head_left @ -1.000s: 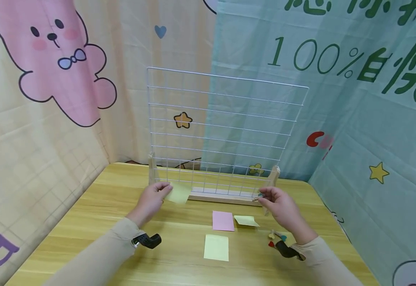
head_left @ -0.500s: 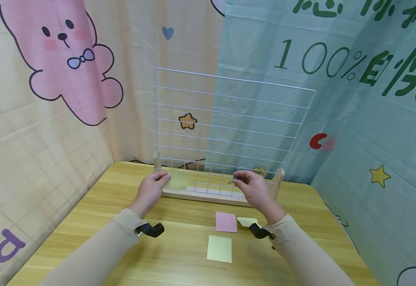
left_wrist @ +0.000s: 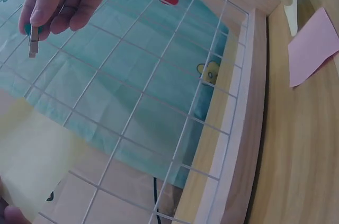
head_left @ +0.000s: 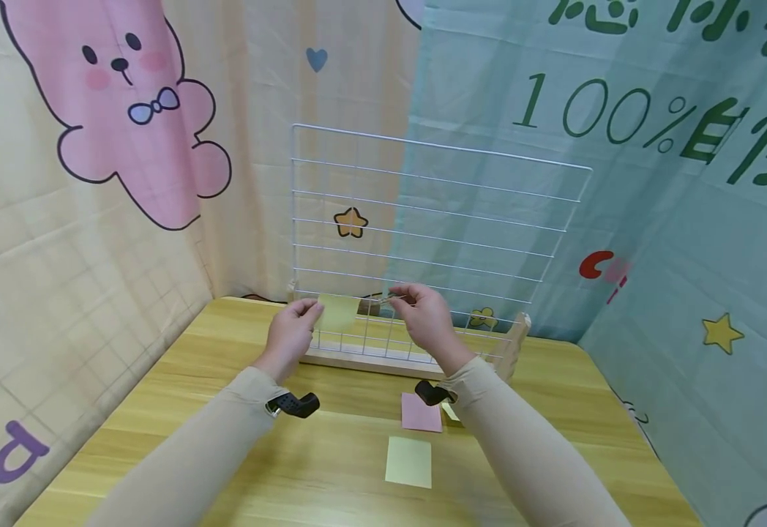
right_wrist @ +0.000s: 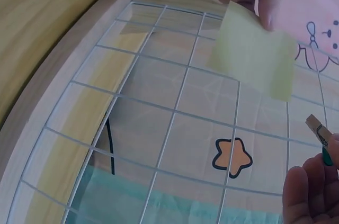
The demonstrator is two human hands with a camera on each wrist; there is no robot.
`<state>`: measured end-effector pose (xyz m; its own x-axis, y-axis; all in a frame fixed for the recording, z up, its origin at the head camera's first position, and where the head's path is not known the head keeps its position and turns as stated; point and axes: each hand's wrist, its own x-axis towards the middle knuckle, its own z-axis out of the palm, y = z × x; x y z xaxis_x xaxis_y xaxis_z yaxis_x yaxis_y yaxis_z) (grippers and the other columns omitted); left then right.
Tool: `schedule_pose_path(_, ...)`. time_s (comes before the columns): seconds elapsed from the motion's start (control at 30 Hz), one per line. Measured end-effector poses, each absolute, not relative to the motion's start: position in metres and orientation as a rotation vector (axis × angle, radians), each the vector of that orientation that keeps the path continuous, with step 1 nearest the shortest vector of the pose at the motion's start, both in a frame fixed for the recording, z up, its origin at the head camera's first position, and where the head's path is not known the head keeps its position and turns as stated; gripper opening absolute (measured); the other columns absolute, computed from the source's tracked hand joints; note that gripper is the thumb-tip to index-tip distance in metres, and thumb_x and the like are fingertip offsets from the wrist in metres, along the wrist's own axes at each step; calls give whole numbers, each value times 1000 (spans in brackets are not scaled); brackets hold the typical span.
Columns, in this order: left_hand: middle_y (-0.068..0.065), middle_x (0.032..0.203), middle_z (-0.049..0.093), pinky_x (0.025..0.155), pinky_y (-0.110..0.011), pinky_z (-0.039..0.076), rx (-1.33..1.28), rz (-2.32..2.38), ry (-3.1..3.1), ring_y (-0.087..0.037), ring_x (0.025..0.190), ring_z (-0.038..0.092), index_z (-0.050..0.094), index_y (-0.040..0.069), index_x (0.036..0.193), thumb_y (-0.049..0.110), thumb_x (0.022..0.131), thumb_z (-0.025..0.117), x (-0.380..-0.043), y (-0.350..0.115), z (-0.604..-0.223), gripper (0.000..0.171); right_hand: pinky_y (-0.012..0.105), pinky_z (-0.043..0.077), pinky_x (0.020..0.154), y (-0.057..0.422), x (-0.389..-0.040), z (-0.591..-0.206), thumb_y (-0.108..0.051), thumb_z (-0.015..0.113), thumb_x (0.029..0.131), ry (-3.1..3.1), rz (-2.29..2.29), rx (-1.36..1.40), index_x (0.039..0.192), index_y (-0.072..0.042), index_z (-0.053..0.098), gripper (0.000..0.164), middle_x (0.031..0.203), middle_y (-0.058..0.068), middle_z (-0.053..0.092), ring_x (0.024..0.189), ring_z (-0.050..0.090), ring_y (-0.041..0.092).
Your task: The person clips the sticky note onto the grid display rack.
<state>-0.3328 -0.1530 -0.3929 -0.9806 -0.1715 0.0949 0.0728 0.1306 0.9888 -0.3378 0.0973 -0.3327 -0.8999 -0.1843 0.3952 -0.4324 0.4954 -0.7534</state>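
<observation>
My left hand (head_left: 291,333) pinches a yellow sticky note (head_left: 339,313) by its left edge and holds it before the lower left of a white wire grid (head_left: 443,212). To the right of the note, my right hand (head_left: 421,315) pinches a small wooden clothespin (right_wrist: 318,130) with a green piece at its finger end. In the right wrist view the clothespin's tip points toward the note, apart from it. The grid stands upright in a wooden base (left_wrist: 254,102).
On the table (head_left: 331,468) lie a pink sticky note (head_left: 421,413), a yellow sheet (head_left: 408,462) and another yellow note (head_left: 450,413), partly hidden by my right wrist. Printed curtains (head_left: 245,183) hang behind the grid.
My right hand has moved left and up with the clothespin, from the grid's right side to near the note. The left hand has raised the note slightly against the grid.
</observation>
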Motion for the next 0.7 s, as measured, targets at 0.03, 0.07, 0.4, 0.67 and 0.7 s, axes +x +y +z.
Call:
schedule_pose_path(0.03,-5,119,59,82,-28,51,92,-1963,-2205,-17,97,53,64,8,138,33,110,58,-334,-153,-391,38,27,54,75,94,-340,-331,-16,70,103,-2469,1347,523,121,-7,76,21,108,11,78,96,71,23)
schedule_pose_path(0.07,-4,117,59,81,-27,51,87,-1969,-2194,-16,95,53,64,8,137,33,110,58,-335,-152,-389,38,27,52,73,91,-342,-330,-16,70,102,-2458,1338,525,121,-7,76,22,108,11,78,94,70,22)
schedule_pose_path(0.4,-2,108,57,69,-22,46,60,-1961,-2167,-17,89,53,64,8,137,33,110,57,-349,-158,-373,38,24,41,57,60,-354,-318,-17,72,101,-2394,1324,510,120,-7,77,22,111,9,76,82,65,20)
schedule_pose_path(0.67,-5,116,61,56,-19,44,87,-1962,-2200,-14,81,58,65,10,137,34,109,58,-353,-160,-368,37,22,45,62,36,-366,-313,-17,72,102,-2394,1184,592,118,-8,79,20,110,6,78,82,63,17)
schedule_pose_path(0.7,-6,120,61,58,-19,45,93,-1948,-2210,-15,83,59,65,10,137,34,110,58,-353,-159,-367,37,22,46,63,33,-368,-313,-16,72,101,-2387,1154,596,117,-8,80,19,110,6,78,82,63,17)
